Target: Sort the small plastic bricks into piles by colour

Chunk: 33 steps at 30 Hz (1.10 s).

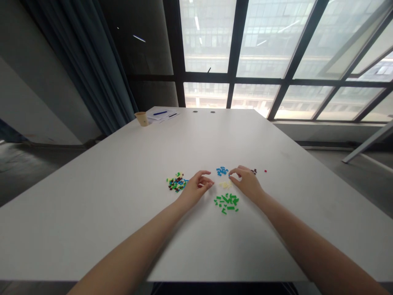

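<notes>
Blue small plastic bricks (221, 171) cluster on the white tabletop (123, 205), just left of the right hand (247, 183), whose fingers (232, 175) pinch together at the cluster's edge, seemingly on one blue piece. The left hand (196, 189) is farther off, fingers curled, contents unclear.

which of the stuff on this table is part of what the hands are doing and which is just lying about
In hand: mixed brick pile by the left hand; blue pile by the right hand; pale yellow pile, green pile, dark pieces, red piece.
Lying about: paper cup, papers and blue pen at the far corner.
</notes>
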Available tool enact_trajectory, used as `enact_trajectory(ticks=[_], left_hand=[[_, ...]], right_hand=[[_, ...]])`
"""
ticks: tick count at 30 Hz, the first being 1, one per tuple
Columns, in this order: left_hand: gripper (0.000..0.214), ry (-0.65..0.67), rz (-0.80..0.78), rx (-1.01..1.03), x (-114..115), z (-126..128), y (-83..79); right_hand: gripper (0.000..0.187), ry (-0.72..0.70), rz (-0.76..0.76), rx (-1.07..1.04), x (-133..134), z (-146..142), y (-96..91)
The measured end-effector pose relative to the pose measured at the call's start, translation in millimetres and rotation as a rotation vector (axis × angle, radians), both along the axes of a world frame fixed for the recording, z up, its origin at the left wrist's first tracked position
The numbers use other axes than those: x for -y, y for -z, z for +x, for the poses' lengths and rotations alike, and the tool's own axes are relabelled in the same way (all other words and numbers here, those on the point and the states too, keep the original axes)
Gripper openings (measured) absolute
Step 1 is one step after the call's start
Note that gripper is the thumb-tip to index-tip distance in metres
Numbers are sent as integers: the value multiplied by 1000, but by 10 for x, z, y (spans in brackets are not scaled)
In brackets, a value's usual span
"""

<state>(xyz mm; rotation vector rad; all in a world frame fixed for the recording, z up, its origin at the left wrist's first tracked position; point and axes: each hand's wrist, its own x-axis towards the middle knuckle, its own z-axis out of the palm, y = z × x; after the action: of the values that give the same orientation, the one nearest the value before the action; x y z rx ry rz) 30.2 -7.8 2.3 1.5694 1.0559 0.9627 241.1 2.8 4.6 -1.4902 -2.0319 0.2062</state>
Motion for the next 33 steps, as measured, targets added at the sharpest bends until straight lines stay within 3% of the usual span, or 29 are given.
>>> enact_trajectory(ticks=[9, 17, 26, 29, 33], left_hand=[[35, -33, 22, -11, -90, -99, 44], [33, -103, 47, 19, -146, -176, 8], [28, -546, 164, -10, -530, -671, -75], [28, -584, 206, -153, -622, -817, -26], [21, -444, 252, -630, -647, -898, 109]], right_hand=[[15, 153, -167, 205, -347, -22, 128], [17, 142, -143, 113, -372, 11, 161], [25, 221, -87, -44, -86, 419, 70], [34, 331, -108, -120, -1, 601, 75], [40, 369, -146, -193, 19, 759, 51]])
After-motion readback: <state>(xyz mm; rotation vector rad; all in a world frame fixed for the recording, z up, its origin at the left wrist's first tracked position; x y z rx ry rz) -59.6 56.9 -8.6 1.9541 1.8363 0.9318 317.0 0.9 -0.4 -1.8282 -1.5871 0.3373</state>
